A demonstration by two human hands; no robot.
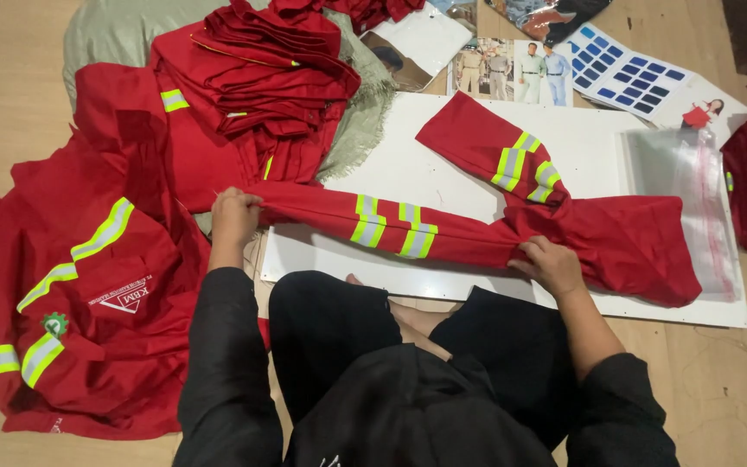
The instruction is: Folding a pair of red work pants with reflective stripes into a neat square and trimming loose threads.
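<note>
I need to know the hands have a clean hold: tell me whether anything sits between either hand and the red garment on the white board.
Nothing visible does. The left hand pinches one end of the red garment directly, and the right hand presses on its bunched middle. The clear plastic bag lies beyond, under the garment's far end on the white board.

Tan wood-look floor (pixel 10 104), evenly lit. White board (pixel 590 138) lies flat on it, clear bag (pixel 693 186) on the board's right end. Printed sheets (pixel 564 65) beyond; green cloth (pixel 105 30) upper left.
</note>
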